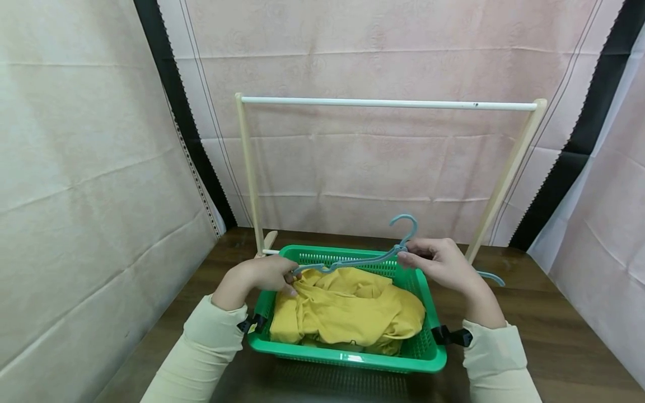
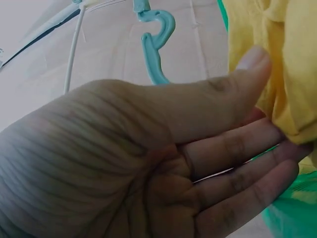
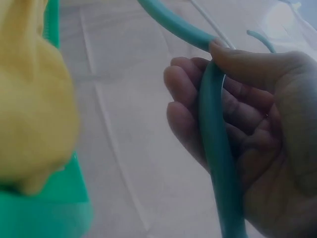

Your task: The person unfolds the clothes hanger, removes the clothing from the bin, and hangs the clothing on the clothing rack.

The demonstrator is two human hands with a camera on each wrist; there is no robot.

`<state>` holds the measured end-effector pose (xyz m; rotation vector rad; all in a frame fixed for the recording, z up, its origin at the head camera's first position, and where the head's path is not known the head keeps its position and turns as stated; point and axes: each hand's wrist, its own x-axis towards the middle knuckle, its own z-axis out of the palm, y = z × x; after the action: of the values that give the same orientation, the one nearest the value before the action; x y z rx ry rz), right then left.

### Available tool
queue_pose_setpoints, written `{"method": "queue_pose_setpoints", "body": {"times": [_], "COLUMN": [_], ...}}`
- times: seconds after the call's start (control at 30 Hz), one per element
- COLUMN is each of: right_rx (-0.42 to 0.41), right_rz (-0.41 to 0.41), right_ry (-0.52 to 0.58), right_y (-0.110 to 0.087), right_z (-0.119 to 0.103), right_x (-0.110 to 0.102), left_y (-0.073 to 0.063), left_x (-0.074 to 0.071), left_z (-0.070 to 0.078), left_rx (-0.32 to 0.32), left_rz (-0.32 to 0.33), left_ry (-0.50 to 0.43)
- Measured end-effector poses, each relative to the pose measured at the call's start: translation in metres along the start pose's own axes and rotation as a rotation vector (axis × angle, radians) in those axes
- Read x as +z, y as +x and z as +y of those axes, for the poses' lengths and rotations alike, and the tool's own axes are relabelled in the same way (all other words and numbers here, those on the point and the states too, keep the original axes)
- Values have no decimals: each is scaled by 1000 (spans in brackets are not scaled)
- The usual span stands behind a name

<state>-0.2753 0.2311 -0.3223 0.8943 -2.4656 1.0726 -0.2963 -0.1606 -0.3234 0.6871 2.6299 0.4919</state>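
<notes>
Head view: right hand [image 1: 440, 266] grips hanger [image 1: 361, 261] near its hook, basket's [image 1: 297, 350] 2 o'clock, likely for steering.
Left hand [image 1: 262, 276]: by cloth [image 1: 347, 308], 10 o'clock; honestly can't tell its grip.
Basket: keeps cloth corralled, I reckon.

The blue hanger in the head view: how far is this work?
Looks done: the blue hanger is picked up, held above the green basket. In hand: the right hand grips it near its hook; the left hand is at one end beside the yellow cloth, its grip unclear. Probably left: fitting the cloth on and hanging it, since it lies in the basket, not on the rail.
</notes>
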Motion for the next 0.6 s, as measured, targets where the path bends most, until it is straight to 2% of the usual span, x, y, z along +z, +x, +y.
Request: {"method": "queue_pose_setpoints", "body": {"times": [0.2, 0.37, 0.6], "right_rx": [76, 83, 67], "right_rz": [-46, -52, -53], "right_ry": [51, 91, 97], "right_y": [-6, -10, -13], "right_z": [-2, 0, 2], "right_x": [-8, -15, -22], "left_y": [-1, -3, -4], "left_x": [0, -3, -7], "left_z": [-2, -2, -4], "left_rx": [30, 105, 142], "left_rz": [29, 70, 150], "left_ry": [26, 27, 11]}}
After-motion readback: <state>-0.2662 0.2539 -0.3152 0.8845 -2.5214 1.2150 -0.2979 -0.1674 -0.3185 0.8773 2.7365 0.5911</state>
